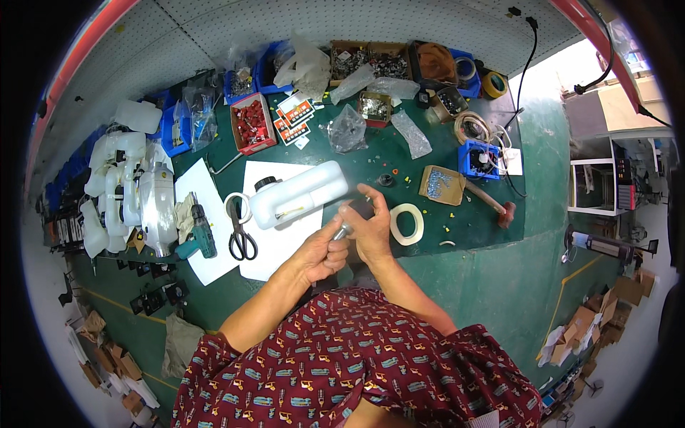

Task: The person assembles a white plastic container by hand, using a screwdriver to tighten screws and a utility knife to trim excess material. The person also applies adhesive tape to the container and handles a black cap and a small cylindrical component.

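My left hand (325,255) is closed around a small silver metal piece (342,232), whose end shows between the fingers. Close against it, my right hand (371,228) has its thumb and fingers bent round a dark, rounded piece (363,207), partly hidden by the fingers. Whether the two pieces are joined, I cannot tell. Just beyond my hands a translucent white plastic tank (303,203) with a black cap (265,183) lies on white sheets. Black-handled scissors (242,244) and a white ring (237,207) are left of it. A roll of cream tape (418,225) lies beside my right wrist.
A teal cordless drill (203,232) lies left, near several white tanks (114,189). A red parts box (267,140), plastic bags (347,129) and blue bins (274,65) line the back. Right are a cardboard tray of screws (442,186) and a hammer (506,214).
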`<action>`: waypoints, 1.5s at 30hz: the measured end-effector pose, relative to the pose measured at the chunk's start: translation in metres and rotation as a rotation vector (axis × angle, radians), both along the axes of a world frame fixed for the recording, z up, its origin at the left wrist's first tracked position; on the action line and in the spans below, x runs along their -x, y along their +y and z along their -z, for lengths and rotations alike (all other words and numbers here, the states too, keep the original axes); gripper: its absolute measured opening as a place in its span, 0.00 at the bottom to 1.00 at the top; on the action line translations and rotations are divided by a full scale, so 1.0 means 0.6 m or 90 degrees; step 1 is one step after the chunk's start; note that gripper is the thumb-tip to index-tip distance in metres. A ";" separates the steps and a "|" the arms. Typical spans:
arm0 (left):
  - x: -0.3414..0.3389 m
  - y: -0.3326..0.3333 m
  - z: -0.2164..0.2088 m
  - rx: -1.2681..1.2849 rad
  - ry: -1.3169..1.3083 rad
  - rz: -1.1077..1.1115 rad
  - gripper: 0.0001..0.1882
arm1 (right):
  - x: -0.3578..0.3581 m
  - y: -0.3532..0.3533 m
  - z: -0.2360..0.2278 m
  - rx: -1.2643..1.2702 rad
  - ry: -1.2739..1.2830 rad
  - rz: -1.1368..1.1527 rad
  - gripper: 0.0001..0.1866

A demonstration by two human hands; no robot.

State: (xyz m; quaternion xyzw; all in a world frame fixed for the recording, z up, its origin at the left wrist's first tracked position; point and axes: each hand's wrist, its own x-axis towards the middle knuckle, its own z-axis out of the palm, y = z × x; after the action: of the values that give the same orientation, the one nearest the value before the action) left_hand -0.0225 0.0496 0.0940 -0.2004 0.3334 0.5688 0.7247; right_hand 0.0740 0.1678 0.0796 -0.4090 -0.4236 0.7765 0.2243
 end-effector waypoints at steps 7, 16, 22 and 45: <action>-0.001 -0.003 -0.076 -0.036 0.023 0.033 0.22 | -0.017 0.027 -0.053 -0.358 0.072 -0.073 0.32; 0.010 -0.066 -0.125 -0.062 0.765 0.220 0.18 | -0.032 0.142 -0.064 0.108 0.181 -0.001 0.21; 0.029 -0.027 -0.134 -0.075 1.099 0.255 0.21 | -0.028 0.091 -0.060 0.162 0.156 -0.065 0.25; -0.037 0.014 -0.132 -0.013 1.155 0.251 0.22 | -0.029 0.055 -0.077 0.282 0.299 0.016 0.34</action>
State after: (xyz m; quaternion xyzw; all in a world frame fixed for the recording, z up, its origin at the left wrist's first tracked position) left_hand -0.0006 0.0577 0.1733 0.3883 0.7957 0.3774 0.2716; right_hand 0.0913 0.2010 0.1256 -0.2623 -0.1758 0.9203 0.2308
